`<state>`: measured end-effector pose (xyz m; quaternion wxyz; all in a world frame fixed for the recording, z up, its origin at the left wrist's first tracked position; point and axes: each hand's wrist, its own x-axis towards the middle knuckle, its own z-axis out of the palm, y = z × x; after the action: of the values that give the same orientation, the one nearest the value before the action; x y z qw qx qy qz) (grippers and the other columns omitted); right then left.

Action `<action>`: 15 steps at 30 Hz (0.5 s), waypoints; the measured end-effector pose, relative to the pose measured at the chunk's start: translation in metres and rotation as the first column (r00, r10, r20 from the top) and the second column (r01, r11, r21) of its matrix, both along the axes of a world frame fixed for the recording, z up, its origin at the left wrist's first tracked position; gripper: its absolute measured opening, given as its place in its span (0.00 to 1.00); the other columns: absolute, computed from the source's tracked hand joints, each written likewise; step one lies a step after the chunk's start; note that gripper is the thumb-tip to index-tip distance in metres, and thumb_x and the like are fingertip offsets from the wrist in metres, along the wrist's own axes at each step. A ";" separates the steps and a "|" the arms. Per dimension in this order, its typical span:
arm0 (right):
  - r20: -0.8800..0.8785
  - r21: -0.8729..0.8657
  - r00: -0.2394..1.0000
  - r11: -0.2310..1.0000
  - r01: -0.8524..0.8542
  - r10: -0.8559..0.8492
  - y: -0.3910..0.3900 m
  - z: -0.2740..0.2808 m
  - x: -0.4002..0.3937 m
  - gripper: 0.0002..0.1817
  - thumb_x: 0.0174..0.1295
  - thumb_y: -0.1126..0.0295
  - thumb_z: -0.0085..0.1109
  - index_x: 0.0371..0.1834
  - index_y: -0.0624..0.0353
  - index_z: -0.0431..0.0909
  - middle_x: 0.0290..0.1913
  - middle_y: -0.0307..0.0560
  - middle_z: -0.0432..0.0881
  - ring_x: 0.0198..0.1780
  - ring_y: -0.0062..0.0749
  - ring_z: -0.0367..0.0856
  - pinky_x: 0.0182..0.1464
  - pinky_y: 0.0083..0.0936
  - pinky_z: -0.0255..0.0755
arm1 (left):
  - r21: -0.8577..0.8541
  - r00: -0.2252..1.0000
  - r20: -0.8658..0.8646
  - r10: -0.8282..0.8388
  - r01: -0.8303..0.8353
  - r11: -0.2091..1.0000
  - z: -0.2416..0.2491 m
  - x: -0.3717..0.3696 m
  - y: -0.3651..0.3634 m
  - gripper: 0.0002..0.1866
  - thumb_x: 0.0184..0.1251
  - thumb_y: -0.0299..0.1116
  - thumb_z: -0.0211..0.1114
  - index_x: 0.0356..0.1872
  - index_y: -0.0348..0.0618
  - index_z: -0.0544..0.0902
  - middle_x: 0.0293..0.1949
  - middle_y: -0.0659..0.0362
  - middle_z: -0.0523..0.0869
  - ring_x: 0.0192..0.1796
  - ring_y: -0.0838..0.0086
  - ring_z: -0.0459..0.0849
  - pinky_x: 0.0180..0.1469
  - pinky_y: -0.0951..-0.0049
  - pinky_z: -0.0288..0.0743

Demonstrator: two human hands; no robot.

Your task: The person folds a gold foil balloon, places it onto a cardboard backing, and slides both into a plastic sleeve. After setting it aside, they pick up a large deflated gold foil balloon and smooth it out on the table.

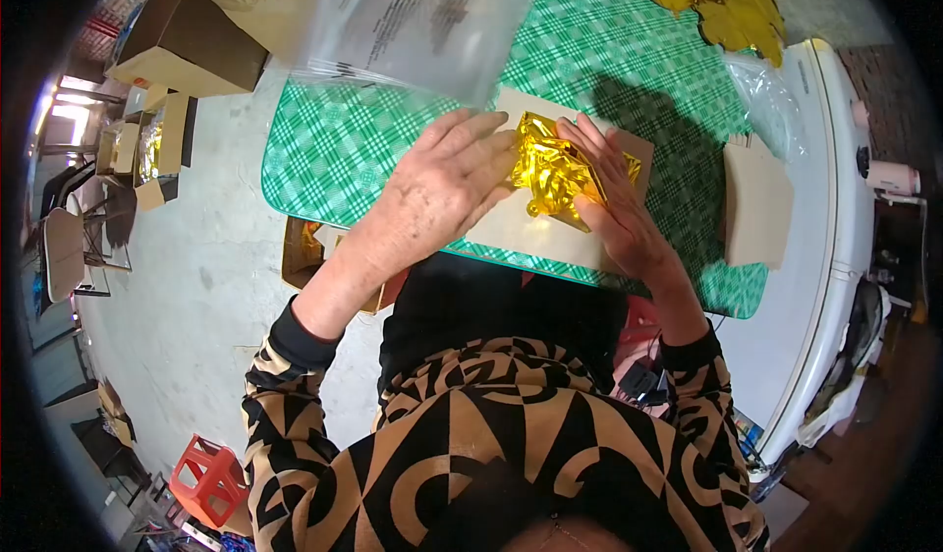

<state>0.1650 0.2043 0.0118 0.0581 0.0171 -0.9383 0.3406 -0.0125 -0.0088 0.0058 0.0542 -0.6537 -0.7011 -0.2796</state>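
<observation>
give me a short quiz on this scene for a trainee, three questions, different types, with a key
1. Multiple choice. What lies between the left hand and the right hand?
A) a pair of scissors
B) crumpled gold foil
C) a coil of rope

2. True or false: the red stool stands to the person's right.

3. Fill in the blank: the cardboard lies on a tablecloth with a ____ and white checked pattern.

Key:
1. B
2. False; the red stool is on the person's left
3. green
</observation>
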 end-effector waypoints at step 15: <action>-0.007 -0.061 1.000 0.998 -0.009 0.008 0.005 -0.004 0.002 0.37 0.75 0.60 0.41 0.85 0.63 0.56 0.86 0.56 0.59 0.90 0.54 0.46 0.88 0.52 0.30 | -0.057 1.000 0.019 0.022 -0.021 0.998 -0.003 0.013 0.001 0.21 0.73 0.42 0.70 0.62 0.43 0.86 0.66 0.53 0.85 0.77 0.57 0.74 0.82 0.46 0.60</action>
<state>0.1666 0.2091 0.0076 0.0604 0.0205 -0.9272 0.3692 0.0006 -0.0073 0.0025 0.0317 -0.6447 -0.7163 -0.2653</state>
